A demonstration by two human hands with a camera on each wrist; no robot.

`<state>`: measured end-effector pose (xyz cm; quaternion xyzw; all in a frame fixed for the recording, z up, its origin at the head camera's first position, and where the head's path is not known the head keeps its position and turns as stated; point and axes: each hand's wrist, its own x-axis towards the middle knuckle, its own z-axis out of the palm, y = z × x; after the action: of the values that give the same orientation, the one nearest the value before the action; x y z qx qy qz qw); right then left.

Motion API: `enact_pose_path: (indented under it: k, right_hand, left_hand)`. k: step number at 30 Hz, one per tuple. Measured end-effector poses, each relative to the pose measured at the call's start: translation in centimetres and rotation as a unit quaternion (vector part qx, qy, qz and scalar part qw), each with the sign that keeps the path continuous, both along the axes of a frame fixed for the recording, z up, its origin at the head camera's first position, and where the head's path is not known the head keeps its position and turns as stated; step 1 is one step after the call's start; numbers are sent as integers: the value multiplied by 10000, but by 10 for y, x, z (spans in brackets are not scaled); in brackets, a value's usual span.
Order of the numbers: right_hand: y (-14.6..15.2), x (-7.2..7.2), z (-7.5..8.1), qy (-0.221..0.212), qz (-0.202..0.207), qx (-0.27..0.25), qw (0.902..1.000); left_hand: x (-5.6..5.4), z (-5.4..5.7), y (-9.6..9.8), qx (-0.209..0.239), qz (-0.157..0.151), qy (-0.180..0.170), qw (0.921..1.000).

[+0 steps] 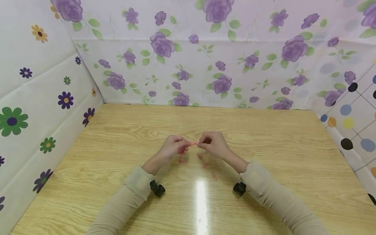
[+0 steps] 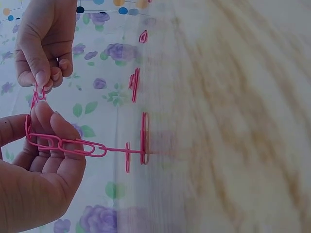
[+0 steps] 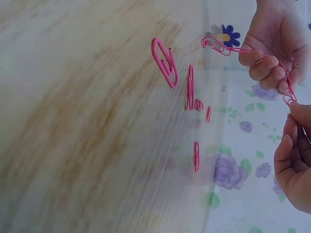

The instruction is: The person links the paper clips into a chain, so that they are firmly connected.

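A chain of linked pink paper clips [image 2: 116,150] runs across the fingers of my left hand [image 1: 172,148] and hangs down towards the table. The left thumb and fingers hold it near its upper end. Just to the right, my right hand [image 1: 216,146] pinches a pink paper clip [image 2: 41,92] between thumb and fingertips, at that end of the chain. Whether this clip is fully hooked in, I cannot tell. Below the hands lie loose pink paper clips, among them a nearer one [image 1: 214,176] and another one [image 1: 205,165].
The wooden table [image 1: 117,195] reaches back to a flower-patterned cloth wall [image 1: 188,88]. Patterned sheets also stand at the left [image 1: 41,120] and right [image 1: 352,130]. A small black camera is strapped to each wrist.
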<state>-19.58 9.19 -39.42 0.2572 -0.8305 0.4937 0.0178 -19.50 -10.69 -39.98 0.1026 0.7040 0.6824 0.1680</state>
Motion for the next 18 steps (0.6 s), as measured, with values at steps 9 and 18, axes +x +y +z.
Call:
enact_pose_path:
  k: [9,18]
  right_hand:
    - [1,0,-1,102,-7,-108,9999]
    - [1,1,-1,197,-53,-196,9996]
  left_hand:
    - [0,0,-1,-28,-42,-14,10000]
    - [0,1,-3,48,-10,-24,10000]
